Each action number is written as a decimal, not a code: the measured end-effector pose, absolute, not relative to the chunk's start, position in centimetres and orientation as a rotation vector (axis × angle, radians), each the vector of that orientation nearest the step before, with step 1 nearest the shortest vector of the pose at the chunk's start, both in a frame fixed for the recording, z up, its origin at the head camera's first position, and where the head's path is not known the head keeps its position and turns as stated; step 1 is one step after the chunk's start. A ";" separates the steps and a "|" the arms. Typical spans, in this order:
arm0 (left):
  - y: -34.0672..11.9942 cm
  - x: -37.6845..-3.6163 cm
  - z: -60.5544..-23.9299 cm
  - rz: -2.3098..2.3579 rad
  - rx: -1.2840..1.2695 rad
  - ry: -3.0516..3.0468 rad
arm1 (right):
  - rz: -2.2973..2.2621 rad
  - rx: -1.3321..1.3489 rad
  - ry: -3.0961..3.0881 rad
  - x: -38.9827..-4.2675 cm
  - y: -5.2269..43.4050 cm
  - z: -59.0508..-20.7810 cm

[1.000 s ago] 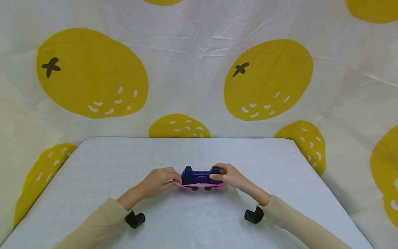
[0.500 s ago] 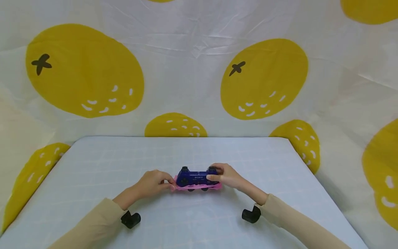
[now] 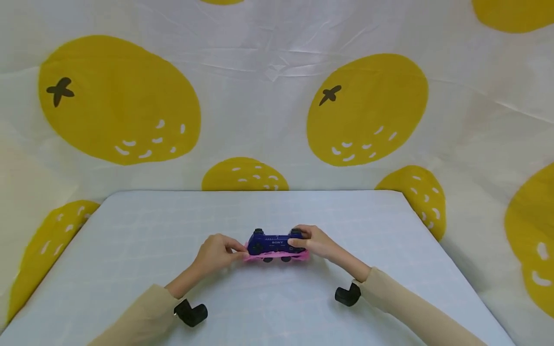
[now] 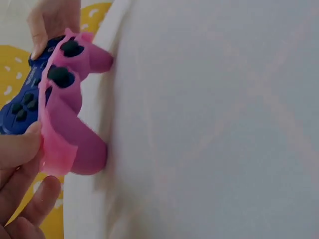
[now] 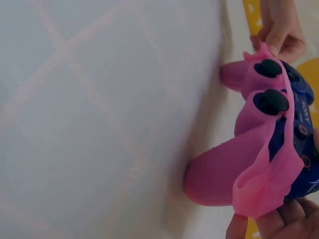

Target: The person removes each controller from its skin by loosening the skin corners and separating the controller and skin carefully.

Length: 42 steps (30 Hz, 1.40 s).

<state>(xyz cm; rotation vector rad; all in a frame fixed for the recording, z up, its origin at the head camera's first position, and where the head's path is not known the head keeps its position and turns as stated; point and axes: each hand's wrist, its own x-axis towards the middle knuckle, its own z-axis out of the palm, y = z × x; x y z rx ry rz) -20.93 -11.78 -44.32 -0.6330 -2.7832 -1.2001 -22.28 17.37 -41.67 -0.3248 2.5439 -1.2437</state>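
Observation:
A dark blue game controller (image 3: 276,241) stands on edge at the middle of the table, half wrapped in a pink silicone cover (image 3: 277,256). My right hand (image 3: 308,243) grips the controller's right end. My left hand (image 3: 229,251) pinches the loose left edge of the pink cover. In the left wrist view, the cover (image 4: 70,144) hangs partly off the blue body (image 4: 22,107), and black thumbsticks poke through it. In the right wrist view, the cover (image 5: 234,174) sits loose over the controller (image 5: 301,139), with my right fingers (image 5: 271,224) below it.
The table (image 3: 130,250) is pale blue-white with a faint grid. A fabric backdrop with big yellow fruit prints (image 3: 368,110) closes in the back and both sides. Black wrist camera mounts (image 3: 191,313) (image 3: 346,295) sit under my beige sleeves.
My left fingers slid off the controller's left end and now pinch the pink cover's edge there. The left forearm swung a little to the right. The right hand kept its grip.

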 end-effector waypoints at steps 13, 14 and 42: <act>-10.3 -21.3 -43.4 -1.514 -0.536 -2.771 | -1.276 -0.282 2.470 -22.6 17.7 -41.5; -10.2 -21.6 -43.3 -1.539 -0.577 -2.790 | -1.283 -0.303 2.463 -22.7 17.8 -41.4; -9.0 -24.2 -44.1 -1.786 -0.446 -2.879 | -1.335 -0.583 2.656 -22.1 20.8 -41.0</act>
